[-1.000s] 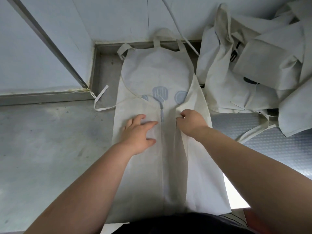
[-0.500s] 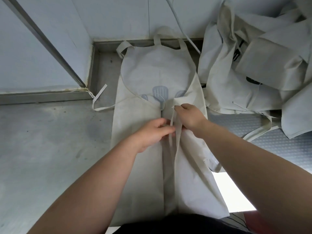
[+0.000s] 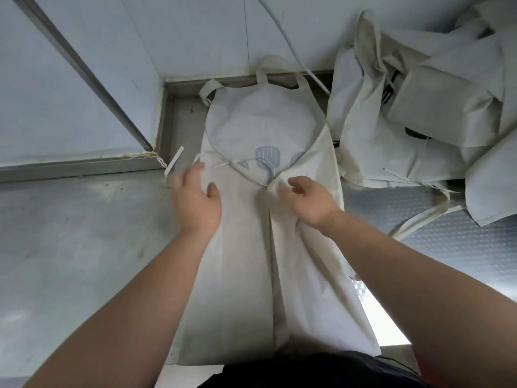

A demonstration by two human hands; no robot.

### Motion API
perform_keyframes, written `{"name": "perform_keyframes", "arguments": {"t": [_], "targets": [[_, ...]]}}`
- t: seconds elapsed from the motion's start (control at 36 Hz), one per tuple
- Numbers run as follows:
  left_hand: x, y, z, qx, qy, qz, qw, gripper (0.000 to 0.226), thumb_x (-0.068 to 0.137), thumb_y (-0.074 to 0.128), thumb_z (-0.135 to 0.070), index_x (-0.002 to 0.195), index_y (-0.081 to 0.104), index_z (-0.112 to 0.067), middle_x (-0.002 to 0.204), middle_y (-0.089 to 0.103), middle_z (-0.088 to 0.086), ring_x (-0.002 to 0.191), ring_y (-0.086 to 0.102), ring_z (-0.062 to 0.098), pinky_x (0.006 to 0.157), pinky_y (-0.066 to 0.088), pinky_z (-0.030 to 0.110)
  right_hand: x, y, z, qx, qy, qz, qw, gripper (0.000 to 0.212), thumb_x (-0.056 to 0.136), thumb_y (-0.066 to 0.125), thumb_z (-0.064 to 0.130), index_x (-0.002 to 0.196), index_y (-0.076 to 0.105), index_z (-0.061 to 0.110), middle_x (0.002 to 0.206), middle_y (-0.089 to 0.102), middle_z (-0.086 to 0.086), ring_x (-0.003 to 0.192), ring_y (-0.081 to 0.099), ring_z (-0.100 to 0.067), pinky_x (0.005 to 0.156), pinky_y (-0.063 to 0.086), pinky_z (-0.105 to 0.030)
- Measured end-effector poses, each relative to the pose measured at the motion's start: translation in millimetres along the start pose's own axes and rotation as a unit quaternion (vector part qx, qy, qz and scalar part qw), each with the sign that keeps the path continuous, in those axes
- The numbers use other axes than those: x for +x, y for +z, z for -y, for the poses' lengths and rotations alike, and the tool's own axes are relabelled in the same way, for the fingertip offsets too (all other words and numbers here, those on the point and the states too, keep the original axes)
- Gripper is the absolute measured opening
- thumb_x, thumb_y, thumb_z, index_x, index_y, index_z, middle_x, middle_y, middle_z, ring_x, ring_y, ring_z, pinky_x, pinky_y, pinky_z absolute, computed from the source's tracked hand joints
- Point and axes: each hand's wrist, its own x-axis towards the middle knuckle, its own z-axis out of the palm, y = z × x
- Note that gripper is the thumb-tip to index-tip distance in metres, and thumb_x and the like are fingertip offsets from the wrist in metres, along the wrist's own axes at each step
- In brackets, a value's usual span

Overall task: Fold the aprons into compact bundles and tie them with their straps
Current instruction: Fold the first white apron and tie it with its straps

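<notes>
A cream apron (image 3: 240, 275) with a blue utensil print lies flat on the steel table (image 3: 70, 247). Its two long sides are folded inward and meet along the middle. My left hand (image 3: 195, 203) hovers over the left flap with fingers spread and blurred, beside a thin waist strap (image 3: 173, 165) that trails off to the left. My right hand (image 3: 307, 200) sits at the upper inner corner of the right flap, its fingers loosely curled and the fingertips touching the puckered fabric there. The neck loop (image 3: 277, 65) lies against the back wall.
A heap of more cream aprons (image 3: 419, 121) fills the back right, with straps (image 3: 425, 217) trailing onto the textured surface. A white wall and a metal ledge (image 3: 78, 166) border the table at the back and left. A white cable (image 3: 291, 43) runs down the wall.
The right flap, lifted half a second ago, now lies flat against the left one. My left hand has swung left toward the strap, and my right hand has loosened its hold.
</notes>
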Motion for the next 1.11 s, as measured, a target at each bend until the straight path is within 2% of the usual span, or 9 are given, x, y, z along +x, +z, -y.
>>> {"name": "perform_keyframes", "arguments": {"t": [0.08,0.19,0.25,0.39,0.5,0.61,0.81,0.94,1.11], "targets": [[-24.8,10.1,-15.9,-0.036,0.025,0.133,0.990,0.031,0.090,0.058,-0.024,0.118,0.062,-0.012,0.117,0.058,0.008,0.084,0.059,0.019,0.086,0.039,0.012,-8.4,-13.3,-12.0,-0.038,-0.015,-0.062,0.997,0.046,0.095,0.048,0.024,0.140,0.040,0.017,0.135,0.047,-0.005,0.105,0.050,-0.017,0.084,0.042,-0.026],[-54.9,24.3,-30.3,-0.003,-0.043,0.321,0.946,0.057,0.082,0.066,-0.045,0.130,0.049,-0.019,0.123,0.051,0.003,0.107,0.056,0.019,0.089,0.039,0.023,-20.2,-33.6,-30.3,-0.084,0.002,-0.095,0.992,0.049,0.093,0.051,0.027,0.139,0.038,0.019,0.135,0.045,-0.008,0.113,0.052,-0.024,0.082,0.042,-0.027],[-66.1,30.0,-28.2,0.023,-0.043,0.356,0.933,0.073,0.075,0.074,-0.038,0.138,0.040,-0.023,0.125,0.049,0.004,0.108,0.057,0.022,0.093,0.044,0.029,-27.3,-41.3,-40.5,-0.096,0.027,-0.083,0.992,0.057,0.090,0.055,0.033,0.142,0.034,0.019,0.138,0.042,-0.009,0.119,0.049,-0.026,0.088,0.044,-0.030],[-80.4,40.3,-23.0,0.043,-0.077,0.305,0.948,0.065,0.083,0.067,-0.025,0.139,0.037,-0.013,0.104,0.069,-0.001,0.103,0.061,0.021,0.092,0.046,0.031,-52.7,-50.6,-66.9,-0.092,0.109,-0.029,0.989,0.077,0.079,0.069,0.043,0.136,0.029,0.012,0.128,0.044,-0.006,0.114,0.053,-0.027,0.065,0.053,-0.033],[-92.0,43.8,-30.7,0.026,-0.100,0.289,0.952,0.055,0.086,0.064,-0.038,0.130,0.045,-0.012,0.111,0.067,0.000,0.105,0.060,0.022,0.089,0.044,0.029,-62.1,-48.9,-90.8,-0.089,0.126,-0.006,0.988,0.068,0.077,0.070,0.040,0.127,0.039,0.005,0.113,0.053,-0.006,0.100,0.056,-0.024,0.080,0.053,-0.037],[-113.1,38.8,-29.4,0.008,-0.133,0.273,0.953,0.049,0.082,0.068,-0.036,0.121,0.049,-0.014,0.098,0.062,-0.007,0.093,0.061,0.019,0.085,0.046,0.029,-69.8,-47.1,-96.9,-0.069,0.102,0.007,0.992,0.069,0.077,0.065,0.051,0.128,0.045,0.009,0.118,0.060,-0.006,0.107,0.059,-0.027,0.088,0.052,-0.042],[-147.4,31.9,-9.6,0.027,-0.140,0.275,0.951,0.016,0.086,0.065,-0.028,0.075,0.053,-0.029,0.094,0.065,-0.003,0.090,0.062,0.021,0.083,0.050,0.034,-76.3,-44.5,-98.5,-0.097,0.045,0.019,0.994,0.044,0.100,0.034,0.033,0.134,0.039,0.006,0.132,0.050,-0.015,0.118,0.049,-0.031,0.097,0.038,-0.035],[-148.4,28.0,-8.5,-0.026,-0.164,0.253,0.953,0.003,0.093,0.056,-0.020,0.093,0.056,-0.016,0.092,0.058,0.003,0.085,0.053,0.020,0.073,0.038,0.026,-80.4,-43.7,-104.3,-0.114,0.010,0.015,0.993,0.026,0.096,0.033,0.014,0.117,0.047,0.008,0.111,0.054,-0.015,0.094,0.050,-0.027,0.083,0.042,-0.034],[-136.9,27.7,-9.3,0.090,-0.107,0.255,0.957,0.012,0.094,0.052,-0.022,0.098,0.058,-0.013,0.091,0.057,0.002,0.090,0.055,0.024,0.073,0.038,0.026,-86.0,-39.5,-111.3,0.001,0.040,0.021,0.999,0.055,0.088,0.056,0.018,0.140,0.035,0.018,0.119,0.060,-0.009,0.108,0.059,-0.030,0.092,0.051,-0.044]]}}
